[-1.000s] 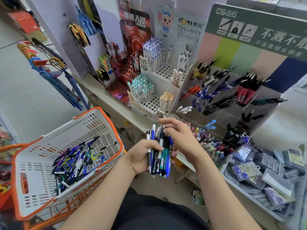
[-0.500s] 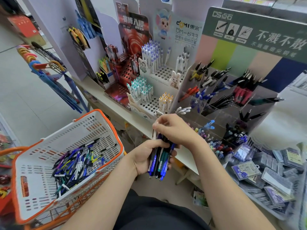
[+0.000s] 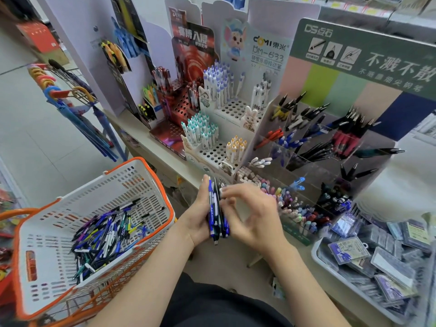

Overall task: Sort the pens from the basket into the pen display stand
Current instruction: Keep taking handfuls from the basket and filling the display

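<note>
Head view: left hand (image 3: 200, 215) grips a pen bundle (image 3: 216, 215), right hand (image 3: 254, 215) pinching its top; basket (image 3: 141, 165) (orange-rimmed) holds loose pens (image 3: 101, 237); stand (image 3: 260, 128) compartments on the counter (image 3: 146, 145) hold more.

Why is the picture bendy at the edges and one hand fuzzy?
Head view: the wide-angle lens bows the green sign board and white-and-orange plastic basket; the right hand is motion-blurred, the left hand gripping the blue and black pens looks sharper.
</note>
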Available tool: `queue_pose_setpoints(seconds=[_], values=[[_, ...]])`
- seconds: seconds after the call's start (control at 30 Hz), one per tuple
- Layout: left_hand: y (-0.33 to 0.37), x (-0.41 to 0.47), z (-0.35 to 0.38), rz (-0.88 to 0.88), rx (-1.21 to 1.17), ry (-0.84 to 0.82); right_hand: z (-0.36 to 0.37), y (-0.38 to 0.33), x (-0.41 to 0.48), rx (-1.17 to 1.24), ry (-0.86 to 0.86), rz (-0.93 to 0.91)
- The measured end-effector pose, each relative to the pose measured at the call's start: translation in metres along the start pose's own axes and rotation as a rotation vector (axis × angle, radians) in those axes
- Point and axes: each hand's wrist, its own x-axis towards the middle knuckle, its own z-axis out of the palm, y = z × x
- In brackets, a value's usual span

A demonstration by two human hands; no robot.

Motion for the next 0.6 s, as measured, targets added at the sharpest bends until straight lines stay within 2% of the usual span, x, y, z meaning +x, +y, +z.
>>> queue_pose_setpoints(seconds=[0.1,0.2,0.3,0.4,0.47,0.53,0.6], values=[[0.006,0.005,-0.001,-0.003,-0.058,0.005,0.007,0.003,-0.007,-0.132,-0.215,-0.072],[0.009,0.008,0.0,0.055,-0.067,0.03,0.004,0.007,-0.007,-0.131,-0.238,-0.015],[0.009,0.008,0.01,0.095,-0.071,0.031,0.003,0.009,-0.006,0.017,-0.011,0.161],[0.009,0.006,0.021,0.122,0.062,0.031,0.001,0.009,0.004,0.127,0.207,0.456],[0.008,0.003,0.027,0.12,0.154,-0.001,-0.006,0.014,0.012,0.199,0.192,0.649],[0.008,0.003,0.031,0.093,0.213,-0.039,-0.013,0.019,0.019,0.265,0.082,0.778],[0.01,0.005,0.034,0.072,0.263,-0.08,-0.019,0.019,0.022,0.451,-0.018,0.89]])
